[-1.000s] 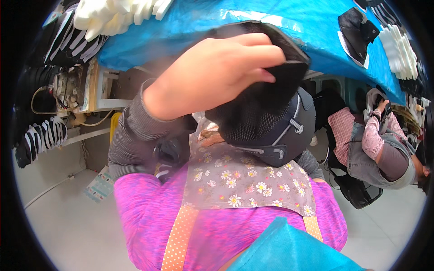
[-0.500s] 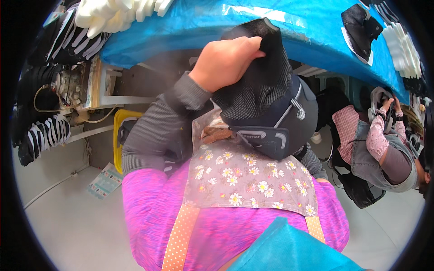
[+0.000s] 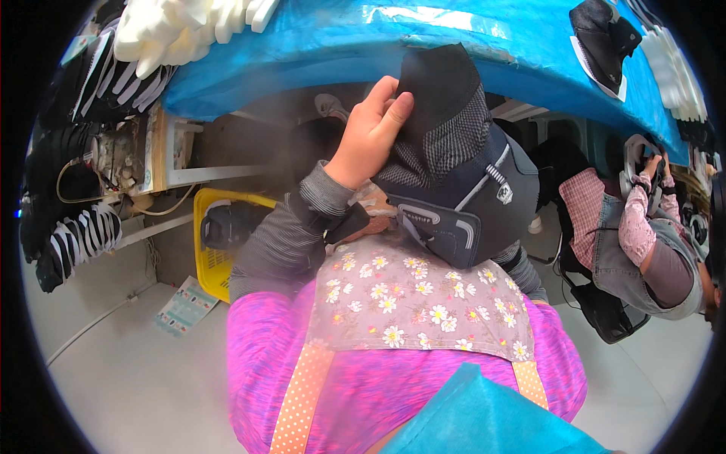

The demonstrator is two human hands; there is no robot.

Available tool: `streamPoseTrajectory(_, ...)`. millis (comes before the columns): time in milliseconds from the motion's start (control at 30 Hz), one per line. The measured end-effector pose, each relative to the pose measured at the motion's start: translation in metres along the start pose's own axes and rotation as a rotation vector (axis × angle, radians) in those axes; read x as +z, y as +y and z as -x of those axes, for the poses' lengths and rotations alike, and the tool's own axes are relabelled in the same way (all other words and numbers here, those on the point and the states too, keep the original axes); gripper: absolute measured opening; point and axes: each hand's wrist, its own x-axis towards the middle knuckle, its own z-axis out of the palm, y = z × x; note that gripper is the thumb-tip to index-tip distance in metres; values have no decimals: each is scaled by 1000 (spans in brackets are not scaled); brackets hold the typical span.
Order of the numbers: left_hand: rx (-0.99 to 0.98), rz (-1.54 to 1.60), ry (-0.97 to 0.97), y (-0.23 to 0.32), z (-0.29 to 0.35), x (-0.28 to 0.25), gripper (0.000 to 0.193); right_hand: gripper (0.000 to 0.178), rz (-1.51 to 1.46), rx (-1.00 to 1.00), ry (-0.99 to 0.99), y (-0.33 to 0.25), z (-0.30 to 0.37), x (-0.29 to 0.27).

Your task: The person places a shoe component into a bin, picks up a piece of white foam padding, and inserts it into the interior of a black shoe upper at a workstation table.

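Observation:
In front of my chest is a dark shoe upper (image 3: 495,204) with grey trim lines and ribbed mesh, bulging like a rounded shell. Its smooth black lining flap (image 3: 441,87) stands up at the far end. My left hand (image 3: 370,136) is at the flap's left edge, thumb on the black cloth and fingertips partly behind it, pinching the edge. My right hand is hidden under the upper; only its grey striped sleeve (image 3: 520,268) shows. A brown piece (image 3: 370,225) lies by the upper's near left side.
A blue-covered table (image 3: 318,72) runs across the far side, with white foam shoe forms (image 3: 181,30) and a black upper (image 3: 603,45) on it. At left are a yellow basket (image 3: 215,261) and stacked striped uppers (image 3: 85,233). A co-worker (image 3: 643,242) sits at right.
My left hand has moved slightly down and its fingers have loosened. The flap now lies smoother, and the upper has shifted a little right. My left elbow has come inward, uncovering more of the basket.

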Motion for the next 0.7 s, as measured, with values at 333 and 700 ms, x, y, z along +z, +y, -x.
streamPoseTrajectory(333,-172,94,-141,-33,-3,0,17,68,35,43,-36,-8,30,4)
streamPoseTrajectory(700,-106,-449,-127,-28,2,4,23,67,41,76,-50,-14,57,5)
